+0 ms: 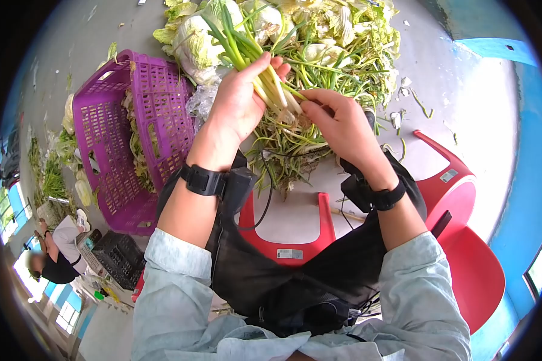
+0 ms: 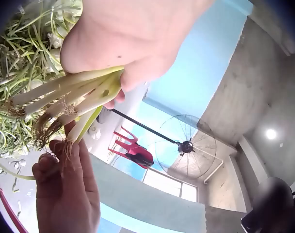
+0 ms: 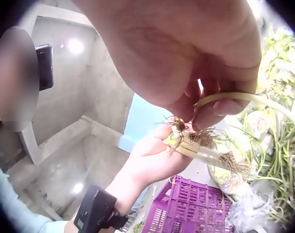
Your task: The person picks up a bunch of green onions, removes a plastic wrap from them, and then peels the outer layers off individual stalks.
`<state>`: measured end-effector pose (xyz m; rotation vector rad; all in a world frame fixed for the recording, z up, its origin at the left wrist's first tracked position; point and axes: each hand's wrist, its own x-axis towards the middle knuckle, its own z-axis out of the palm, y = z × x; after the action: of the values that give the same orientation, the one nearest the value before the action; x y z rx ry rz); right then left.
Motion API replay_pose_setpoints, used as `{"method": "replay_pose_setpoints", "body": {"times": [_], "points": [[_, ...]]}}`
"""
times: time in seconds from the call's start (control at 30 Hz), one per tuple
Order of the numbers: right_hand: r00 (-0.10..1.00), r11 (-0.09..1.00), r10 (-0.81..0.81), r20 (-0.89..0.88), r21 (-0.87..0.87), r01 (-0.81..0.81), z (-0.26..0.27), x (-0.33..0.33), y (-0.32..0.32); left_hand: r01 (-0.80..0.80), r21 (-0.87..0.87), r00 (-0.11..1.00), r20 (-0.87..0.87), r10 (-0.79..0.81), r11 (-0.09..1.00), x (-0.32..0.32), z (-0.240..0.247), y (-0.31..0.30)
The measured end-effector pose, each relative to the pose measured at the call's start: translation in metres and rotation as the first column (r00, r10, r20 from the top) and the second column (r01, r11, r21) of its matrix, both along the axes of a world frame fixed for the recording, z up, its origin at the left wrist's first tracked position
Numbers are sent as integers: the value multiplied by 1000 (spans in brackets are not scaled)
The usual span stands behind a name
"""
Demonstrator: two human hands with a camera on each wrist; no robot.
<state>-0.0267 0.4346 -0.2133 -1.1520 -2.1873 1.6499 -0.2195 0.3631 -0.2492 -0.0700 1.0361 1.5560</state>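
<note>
My left hand point(image 1: 238, 102) grips a small bunch of spring onions point(image 1: 238, 57) over the pile, green tops pointing up and away, white ends towards my right hand. Brown hairy roots point(image 3: 205, 139) hang from the white ends in the right wrist view. At that root end, my right hand point(image 1: 343, 123) pinches a thin pale yellow-green strip point(image 3: 263, 100) between thumb and fingers. The strip curves away beyond the fingertips. In the left wrist view, the right fingers point(image 2: 79, 179) are right beside the lowest stalk's roots.
Below the hands lies a heap of onion leaves and trimmings point(image 1: 367, 72), with Chinese cabbages point(image 1: 193, 45) behind. A purple basket point(image 1: 105, 174) leans at left beside clear plastic point(image 1: 203, 101). A red stool point(image 1: 289, 253) and red chair point(image 1: 473, 265) stand close by. Another person point(image 1: 60, 259) is far left.
</note>
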Motion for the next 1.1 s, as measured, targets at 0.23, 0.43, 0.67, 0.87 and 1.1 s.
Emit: {"method": "replay_pose_setpoints", "body": {"times": [0.23,0.43,0.67,0.87,1.1], "points": [[999,997,51,-14,56,-50,0,3,14,-165,36,986,45,164,986,-23,3,0],[984,974,-176,-40,-149,169,-4,15,32,-207,44,978,16,207,977,-41,7,-4],[864,751,-464,-196,-604,266,5,9,39,57,-13,991,-122,-58,998,-14,14,-5],[761,589,-599,-249,-781,208,-10,8,49,347,-166,842,-378,-384,923,7,28,-5],[591,421,-780,-206,-871,252,-20,3,53,486,-8,813,-361,-456,874,38,19,-7]]}}
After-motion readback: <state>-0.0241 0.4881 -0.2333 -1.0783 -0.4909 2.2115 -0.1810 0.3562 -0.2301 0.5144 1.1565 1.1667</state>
